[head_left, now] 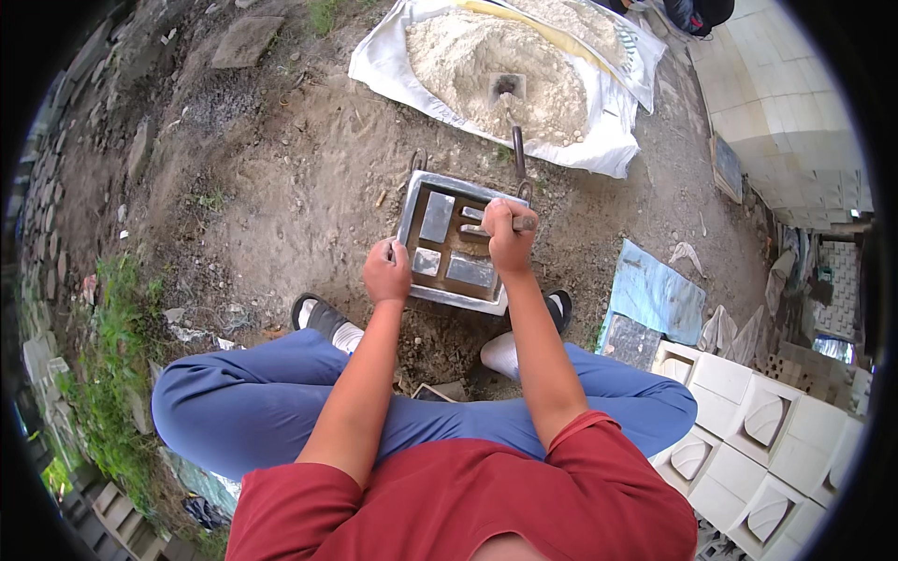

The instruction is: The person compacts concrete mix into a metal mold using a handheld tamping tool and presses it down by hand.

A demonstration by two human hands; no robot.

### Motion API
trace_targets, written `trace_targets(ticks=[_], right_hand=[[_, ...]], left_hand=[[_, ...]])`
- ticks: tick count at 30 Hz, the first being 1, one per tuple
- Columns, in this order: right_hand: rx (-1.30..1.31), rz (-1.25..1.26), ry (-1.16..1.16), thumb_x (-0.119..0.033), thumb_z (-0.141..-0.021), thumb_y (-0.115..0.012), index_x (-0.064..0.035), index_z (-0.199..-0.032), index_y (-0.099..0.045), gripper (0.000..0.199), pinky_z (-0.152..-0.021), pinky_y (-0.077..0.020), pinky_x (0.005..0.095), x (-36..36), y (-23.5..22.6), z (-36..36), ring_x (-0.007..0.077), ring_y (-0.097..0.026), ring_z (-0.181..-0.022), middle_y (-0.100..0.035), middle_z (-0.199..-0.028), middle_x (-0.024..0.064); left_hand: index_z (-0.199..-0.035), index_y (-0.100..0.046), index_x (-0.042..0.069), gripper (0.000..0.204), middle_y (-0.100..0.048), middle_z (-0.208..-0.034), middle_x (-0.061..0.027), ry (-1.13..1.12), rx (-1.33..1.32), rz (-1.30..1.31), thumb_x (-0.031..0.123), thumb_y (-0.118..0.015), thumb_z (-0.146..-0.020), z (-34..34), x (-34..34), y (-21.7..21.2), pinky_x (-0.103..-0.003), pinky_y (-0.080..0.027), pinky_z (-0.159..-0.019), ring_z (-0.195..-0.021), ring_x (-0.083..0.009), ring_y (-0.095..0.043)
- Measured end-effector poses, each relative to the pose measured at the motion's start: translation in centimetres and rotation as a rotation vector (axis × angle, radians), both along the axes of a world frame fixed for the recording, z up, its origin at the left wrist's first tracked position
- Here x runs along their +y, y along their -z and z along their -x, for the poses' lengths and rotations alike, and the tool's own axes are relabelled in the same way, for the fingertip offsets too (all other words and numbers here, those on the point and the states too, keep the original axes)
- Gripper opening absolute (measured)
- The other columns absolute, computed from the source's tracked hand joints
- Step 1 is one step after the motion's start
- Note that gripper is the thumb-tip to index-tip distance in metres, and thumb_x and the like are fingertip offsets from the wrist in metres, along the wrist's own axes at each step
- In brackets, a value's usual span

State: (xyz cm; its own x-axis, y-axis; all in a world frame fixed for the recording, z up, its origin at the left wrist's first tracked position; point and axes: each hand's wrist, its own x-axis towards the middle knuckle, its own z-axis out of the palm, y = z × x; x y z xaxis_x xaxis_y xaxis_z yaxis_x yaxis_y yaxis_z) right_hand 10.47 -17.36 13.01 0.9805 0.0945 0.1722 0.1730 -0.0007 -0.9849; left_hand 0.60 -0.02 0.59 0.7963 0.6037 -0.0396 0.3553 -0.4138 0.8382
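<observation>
Between my feet sits a square metal mould (408, 221) with a raised pale rim, wire loops at its far corners, and grey rectangular plates parted by brown channels. My left hand (387, 270) is closed on the mould's left rim, thumb toward the inside. Over the mould's right side, my right hand (508, 234) is wrapped round a short wooden handle (525, 223); its end pokes out to the right. The working end of that tool is hard to make out against the mould.
Beyond the mould, pale sandy powder (552, 89) lies heaped on a white sack (599, 154), with a trowel (518, 150) resting in it. To the right are a blue sheet (658, 292) and several cast white blocks (720, 388). Weeds (117, 346) grow at left; a pale wall (786, 112) stands at right.
</observation>
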Motion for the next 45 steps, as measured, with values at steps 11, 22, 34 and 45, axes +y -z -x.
trace_targets(ticks=[11, 22, 34, 45], right_hand=[[-0.024, 0.084, -0.007, -0.017, -0.102, -0.055, 0.0007, -0.065, -0.044, 0.042, -0.052, -0.0277, 0.0363, -0.3, 3.2, 1.1, 0.0103, -0.036, -0.054, -0.038, -0.057, 0.0017], [-0.122, 0.072, 0.013, -0.016, -0.104, -0.052, -0.0038, -0.062, -0.04, 0.045, -0.052, -0.0276, 0.033, -0.7, 2.9, 0.7, 0.009, -0.036, -0.055, -0.039, -0.058, -0.0019], [-0.043, -0.262, -0.025, -0.015, -0.104, -0.051, -0.0072, -0.061, -0.035, 0.047, -0.052, -0.0242, 0.0334, -1.8, -6.2, 2.0, 0.0091, -0.031, -0.054, -0.037, -0.057, -0.0012], [-0.176, -0.337, -0.24, -0.023, -0.108, -0.04, -0.0144, -0.061, -0.031, 0.049, -0.053, -0.0296, 0.0354, -9.0, -19.9, 0.3, 0.0139, -0.025, -0.05, -0.028, -0.052, -0.0015]], left_hand=[[-0.105, -0.077, 0.006, 0.031, -0.075, -0.1, -0.0173, 0.001, 0.015, -0.021, 0.029, -0.058, -0.1, -0.1, -0.4, -0.6, -0.045, -0.056, -0.082, -0.092, -0.0377, -0.072], [-0.104, -0.077, 0.007, 0.028, -0.075, -0.102, -0.0164, 0.01, -0.022, -0.036, 0.028, -0.06, -0.098, -0.3, -0.5, -0.6, -0.045, -0.057, -0.082, -0.091, -0.037, -0.072], [-0.102, -0.076, 0.005, 0.032, -0.074, -0.098, -0.0191, 0.004, -0.049, -0.032, 0.03, -0.057, -0.1, -0.1, 0.1, 0.1, -0.047, -0.055, -0.082, -0.091, -0.0388, -0.071], [-0.149, -0.049, 0.0, 0.057, -0.048, -0.156, -0.0236, 0.161, 0.059, -0.339, 0.034, -0.055, -0.104, -0.1, -0.1, -0.6, -0.048, -0.034, -0.121, -0.145, -0.0408, -0.043]])
